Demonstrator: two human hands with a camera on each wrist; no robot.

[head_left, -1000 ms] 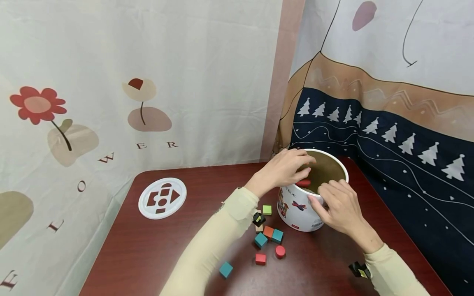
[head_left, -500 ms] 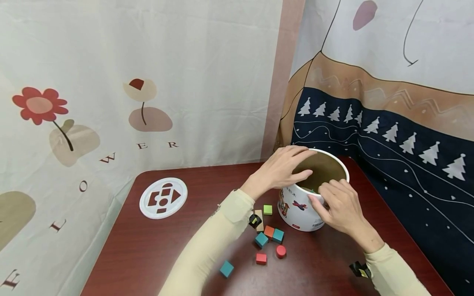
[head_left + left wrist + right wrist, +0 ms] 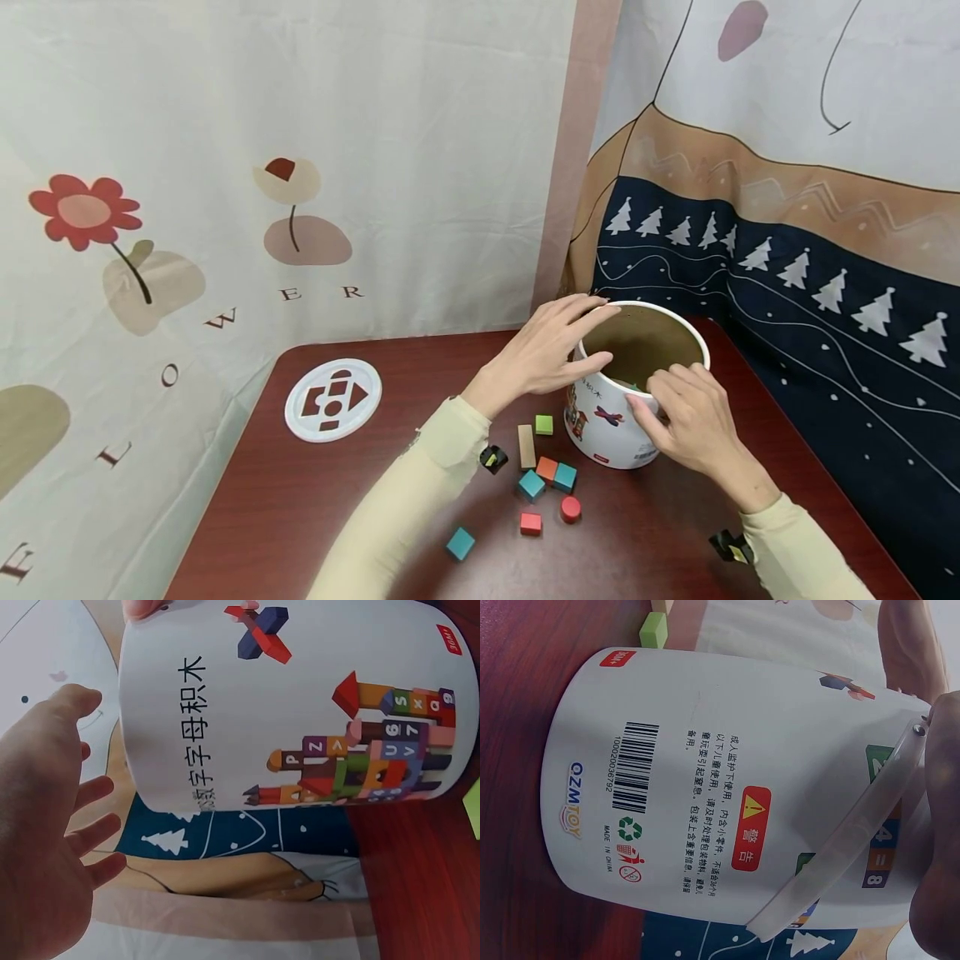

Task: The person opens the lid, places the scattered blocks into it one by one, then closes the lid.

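Observation:
A white bucket (image 3: 611, 433) printed with toy blocks stands at the table's right side. My right hand (image 3: 693, 425) grips its near rim, thumb outside and fingers over the edge. My left hand (image 3: 543, 346) is at the rim's left side, fingers spread and holding nothing. In the left wrist view, this left hand (image 3: 45, 810) is apart from the bucket wall (image 3: 225, 750). A white strap handle (image 3: 840, 832) hangs along the wall in the right wrist view. A bit of green shows inside the bucket; most of its contents are hidden.
Left of and before the bucket lie a green block (image 3: 543, 425), a tan plank (image 3: 527, 447), an orange cube (image 3: 547, 470), several teal cubes (image 3: 461, 543), a red block (image 3: 530, 523) and a red cylinder (image 3: 570, 509). A white shape-sorter lid (image 3: 333, 400) lies at the back left.
A red piece under my left hand at the rim has gone from sight. That hand has opened and drawn back leftward from the bucket. My right hand stays on the rim.

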